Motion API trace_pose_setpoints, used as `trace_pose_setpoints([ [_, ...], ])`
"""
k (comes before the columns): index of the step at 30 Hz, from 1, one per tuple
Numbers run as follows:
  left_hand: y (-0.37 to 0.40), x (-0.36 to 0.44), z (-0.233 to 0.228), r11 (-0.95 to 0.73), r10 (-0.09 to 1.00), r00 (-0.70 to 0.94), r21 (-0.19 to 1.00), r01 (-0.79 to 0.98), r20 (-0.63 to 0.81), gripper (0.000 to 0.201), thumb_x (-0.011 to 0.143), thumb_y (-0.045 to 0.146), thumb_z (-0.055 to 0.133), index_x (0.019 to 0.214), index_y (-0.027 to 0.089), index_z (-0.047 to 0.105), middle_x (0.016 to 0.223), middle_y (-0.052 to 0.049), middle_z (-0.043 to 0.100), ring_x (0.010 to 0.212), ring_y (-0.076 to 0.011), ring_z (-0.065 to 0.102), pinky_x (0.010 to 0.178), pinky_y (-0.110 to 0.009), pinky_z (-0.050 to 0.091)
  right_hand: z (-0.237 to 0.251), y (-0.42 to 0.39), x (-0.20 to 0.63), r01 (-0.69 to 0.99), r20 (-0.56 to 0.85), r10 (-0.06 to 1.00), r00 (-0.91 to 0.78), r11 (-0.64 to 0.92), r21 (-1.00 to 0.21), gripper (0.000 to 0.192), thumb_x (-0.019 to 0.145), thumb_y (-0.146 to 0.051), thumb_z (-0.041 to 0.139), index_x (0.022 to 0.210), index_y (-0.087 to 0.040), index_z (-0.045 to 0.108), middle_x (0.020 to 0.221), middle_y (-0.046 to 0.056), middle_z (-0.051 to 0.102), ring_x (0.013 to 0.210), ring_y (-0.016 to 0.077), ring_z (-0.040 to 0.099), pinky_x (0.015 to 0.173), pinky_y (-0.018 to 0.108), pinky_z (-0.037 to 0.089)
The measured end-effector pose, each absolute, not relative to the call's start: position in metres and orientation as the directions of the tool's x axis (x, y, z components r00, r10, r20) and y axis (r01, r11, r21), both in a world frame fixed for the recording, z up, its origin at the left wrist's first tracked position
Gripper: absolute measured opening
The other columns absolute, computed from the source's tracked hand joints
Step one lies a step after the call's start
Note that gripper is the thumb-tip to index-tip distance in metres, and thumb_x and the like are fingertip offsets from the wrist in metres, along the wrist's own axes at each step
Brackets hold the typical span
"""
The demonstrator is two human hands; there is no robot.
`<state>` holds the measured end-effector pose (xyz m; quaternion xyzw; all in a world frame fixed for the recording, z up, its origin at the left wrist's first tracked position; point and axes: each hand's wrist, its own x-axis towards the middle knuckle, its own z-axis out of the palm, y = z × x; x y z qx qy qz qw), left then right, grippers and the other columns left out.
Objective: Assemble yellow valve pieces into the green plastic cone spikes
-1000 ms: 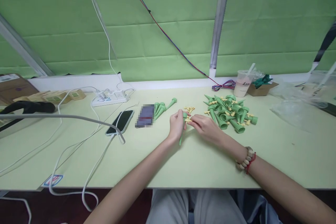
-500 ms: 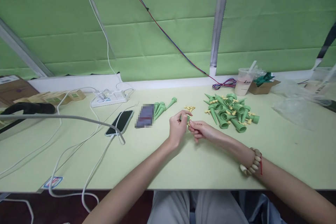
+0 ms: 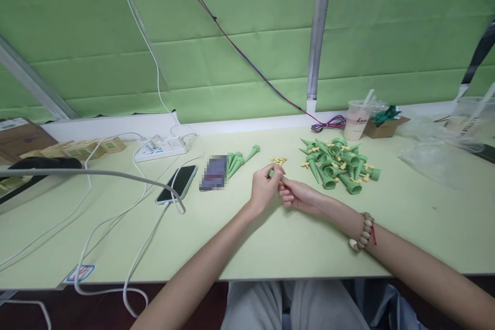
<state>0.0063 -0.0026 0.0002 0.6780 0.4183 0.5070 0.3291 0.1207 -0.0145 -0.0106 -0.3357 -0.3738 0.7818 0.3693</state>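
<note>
Your left hand (image 3: 264,189) grips the green plastic cone spike (image 3: 271,172); most of it is hidden, so its direction is unclear. Your right hand (image 3: 296,195) pinches its top.

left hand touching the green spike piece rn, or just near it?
Touching. The head view shows the left hand closed around the green spike piece, whose top shows above the fingers, with the right hand pressed in beside it.

The dark print on the drink cup (image 3: 356,121) is too small to read.
</note>
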Motion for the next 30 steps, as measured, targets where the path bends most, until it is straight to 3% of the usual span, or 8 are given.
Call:
trace_pose_setpoints([
  [4,0.003,0.005,0.004,-0.32,0.945,-0.039,0.944,0.081,0.323,0.028,0.077,0.029,0.037,0.067,0.016,0.059,0.047,0.005,0.044,0.033,-0.0052,0.034,0.036,-0.019,0.026,-0.007,-0.011,0.126,-0.274,-0.205,0.861,-0.466,-0.361,-0.891,0.038,0.085,-0.05,0.042,0.071,-0.015,0.049,0.052,-0.007,0.032,0.042,0.005,0.03,0.041,0.017,0.033],
  [9,0.009,-0.005,0.015,-0.254,0.938,-0.25,0.967,-0.023,0.24,0.029,0.08,0.032,0.035,0.067,0.018,0.056,0.035,0.008,0.027,0.03,-0.0063,0.029,0.035,-0.018,0.025,0.006,-0.01,0.138,-0.436,-0.129,0.781,-0.611,-0.467,-0.769,0.023,0.086,-0.033,0.051,0.071,-0.017,0.043,0.055,-0.009,0.028,0.043,0.0038,0.027,0.042,0.013,0.03],
  [18,0.006,0.004,0.002,-0.243,0.959,-0.154,0.97,-0.01,0.238,0.029,0.08,0.031,0.037,0.065,0.017,0.058,0.041,0.006,0.035,0.033,-0.0052,0.032,0.038,-0.018,0.026,0.02,-0.022,0.136,-0.455,-0.116,0.708,-0.697,-0.562,-0.691,0.034,0.091,-0.032,0.038,0.061,-0.02,0.029,0.052,-0.008,0.017,0.041,0.006,0.017,0.038,0.013,0.027],
  [22,0.006,0.005,0.0,-0.242,0.962,-0.138,0.97,-0.024,0.236,0.027,0.078,0.03,0.037,0.066,0.017,0.057,0.048,0.005,0.041,0.035,-0.0046,0.033,0.038,-0.018,0.026,0.02,-0.023,0.136,-0.452,-0.067,0.655,-0.752,-0.587,-0.672,0.043,0.088,-0.047,0.039,0.058,-0.02,0.026,0.05,-0.008,0.018,0.041,0.006,0.018,0.037,0.014,0.026],
  [26,0.006,0.005,0.0,-0.228,0.966,-0.134,0.973,-0.043,0.22,0.026,0.077,0.031,0.038,0.067,0.017,0.057,0.048,0.005,0.04,0.035,-0.0045,0.033,0.038,-0.018,0.027,0.019,-0.023,0.136,-0.42,-0.061,0.605,-0.794,-0.618,-0.664,0.043,0.087,-0.048,0.039,0.059,-0.019,0.027,0.049,-0.008,0.021,0.04,0.0054,0.021,0.036,0.014,0.026],
  [30,0.007,0.005,-0.002,-0.221,0.968,-0.135,0.974,-0.056,0.212,0.027,0.077,0.033,0.038,0.068,0.016,0.057,0.059,0.002,0.052,0.037,-0.0042,0.037,0.039,-0.019,0.029,0.018,-0.024,0.135,-0.415,-0.063,0.617,-0.784,-0.598,-0.686,0.035,0.086,-0.045,0.044,0.064,-0.019,0.034,0.052,-0.008,0.025,0.041,0.0048,0.024,0.037,0.013,0.026],
])
